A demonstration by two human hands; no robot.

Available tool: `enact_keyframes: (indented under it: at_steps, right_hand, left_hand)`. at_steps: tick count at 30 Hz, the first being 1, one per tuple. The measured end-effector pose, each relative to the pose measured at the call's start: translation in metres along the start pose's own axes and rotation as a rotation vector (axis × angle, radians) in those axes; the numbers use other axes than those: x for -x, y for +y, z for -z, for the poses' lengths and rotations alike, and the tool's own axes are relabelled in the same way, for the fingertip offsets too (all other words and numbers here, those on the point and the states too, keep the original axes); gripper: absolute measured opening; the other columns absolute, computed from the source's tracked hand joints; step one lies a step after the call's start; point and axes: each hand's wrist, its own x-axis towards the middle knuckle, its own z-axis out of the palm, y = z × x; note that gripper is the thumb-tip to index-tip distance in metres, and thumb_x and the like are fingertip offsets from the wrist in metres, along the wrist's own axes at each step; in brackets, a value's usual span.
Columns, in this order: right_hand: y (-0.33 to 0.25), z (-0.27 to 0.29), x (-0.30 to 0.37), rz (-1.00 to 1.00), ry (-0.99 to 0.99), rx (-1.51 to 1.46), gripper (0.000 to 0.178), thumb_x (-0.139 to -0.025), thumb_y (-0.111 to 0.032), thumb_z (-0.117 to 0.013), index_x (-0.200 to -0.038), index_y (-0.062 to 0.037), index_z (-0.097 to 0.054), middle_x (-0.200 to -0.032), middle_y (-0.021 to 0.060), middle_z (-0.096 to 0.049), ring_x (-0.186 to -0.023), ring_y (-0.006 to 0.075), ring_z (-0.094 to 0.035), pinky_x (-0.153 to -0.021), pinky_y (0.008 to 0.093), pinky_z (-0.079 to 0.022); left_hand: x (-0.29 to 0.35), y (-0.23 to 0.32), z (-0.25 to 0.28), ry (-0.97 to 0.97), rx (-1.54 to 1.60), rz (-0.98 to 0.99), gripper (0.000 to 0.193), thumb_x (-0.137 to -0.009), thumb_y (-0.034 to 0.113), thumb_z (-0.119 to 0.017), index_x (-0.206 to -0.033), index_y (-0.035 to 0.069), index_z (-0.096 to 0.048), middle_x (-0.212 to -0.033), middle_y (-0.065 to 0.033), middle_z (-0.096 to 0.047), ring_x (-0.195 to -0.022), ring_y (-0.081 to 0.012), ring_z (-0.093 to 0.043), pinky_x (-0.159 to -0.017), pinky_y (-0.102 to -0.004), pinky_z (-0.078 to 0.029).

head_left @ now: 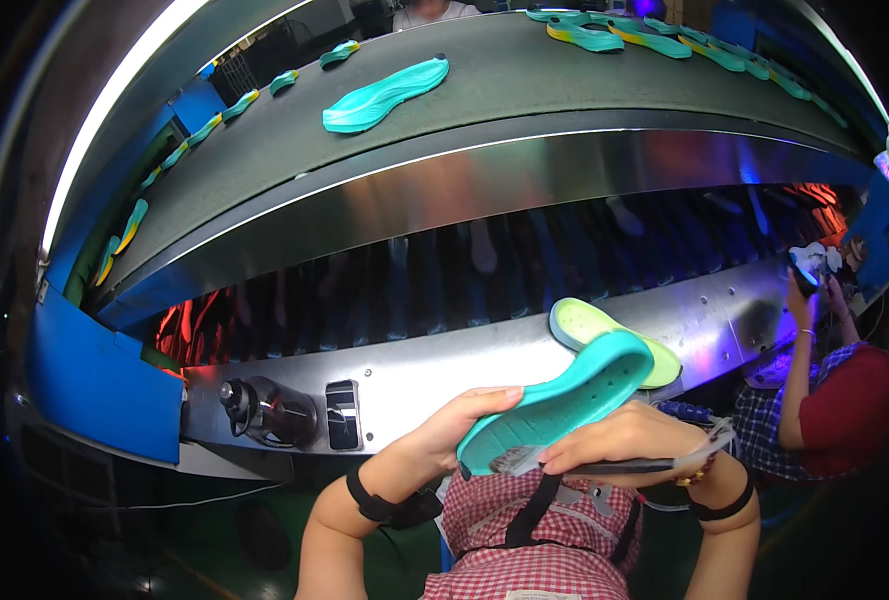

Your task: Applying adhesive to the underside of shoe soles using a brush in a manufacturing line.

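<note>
While a green-black conveyor belt (504, 90) ran across the upper part of the scene, a brushed-metal ledge (464, 360) lay below it, with a dark slot between, glowing red at both ends. One teal shoe sole (384, 95) lay alone on the belt; teal-and-yellow soles (654, 40) lined its far right side, and others trailed down its left edge. Blue panels (94, 370) flanked the bench, and a bright light strip (114, 110) curved at left. On the ledge were a dark translucent bottle (282, 415), a phone (343, 415) and a yellow-green sole (586, 323). At right, a co-worker in a red top (854, 410) held a dark-and-white item.

In front of the ledge, the person held up a teal cupped sole (579, 390), tilted. The left hand (449, 435) gripped its near-left side, thumb on the rim; the right hand (629, 440), fingers curled closed around a slim dark tool (629, 467), overlapped its near edge. A white label (542, 596) showed on the checked garment (534, 520), its print too small to read.
</note>
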Motion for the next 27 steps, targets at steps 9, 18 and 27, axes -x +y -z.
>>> enact_keyframes:
  at_steps: [9,18,27]
  right_hand:
    - [0.002,0.015,0.011,-0.056,-0.075,0.128,0.028,-0.072,-0.006,-0.056,-0.1,-0.0073,-0.058,-0.099,0.0093,-0.06,-0.088,0.0247,-0.059,-0.072,0.0312,-0.049]
    - [0.007,0.028,0.023,-0.108,-0.046,0.218,0.026,-0.075,-0.008,-0.057,-0.1,-0.0057,-0.057,-0.103,0.01,-0.06,-0.091,0.0257,-0.059,-0.077,0.0324,-0.048]
    - [0.007,-0.011,0.024,-0.317,0.331,-0.463,0.023,-0.075,-0.005,-0.059,-0.098,-0.0007,-0.06,-0.093,0.0144,-0.063,-0.08,0.0206,-0.062,-0.071,0.027,-0.049]
  left_hand:
    - [0.007,0.004,-0.005,0.035,-0.171,0.061,0.043,-0.086,0.021,-0.051,-0.119,-0.006,-0.044,-0.109,-0.0147,-0.055,-0.094,-0.017,-0.057,-0.082,-0.0265,-0.045]
    - [0.012,0.005,0.002,0.069,-0.215,-0.005,0.041,-0.087,0.022,-0.049,-0.119,-0.004,-0.045,-0.107,-0.0134,-0.056,-0.091,-0.0164,-0.057,-0.078,-0.0272,-0.048]
    - [-0.005,-0.014,0.014,0.062,0.21,-0.093,0.046,-0.089,0.031,-0.039,-0.119,-0.003,-0.043,-0.109,-0.0179,-0.055,-0.095,-0.0253,-0.057,-0.082,-0.0365,-0.046]
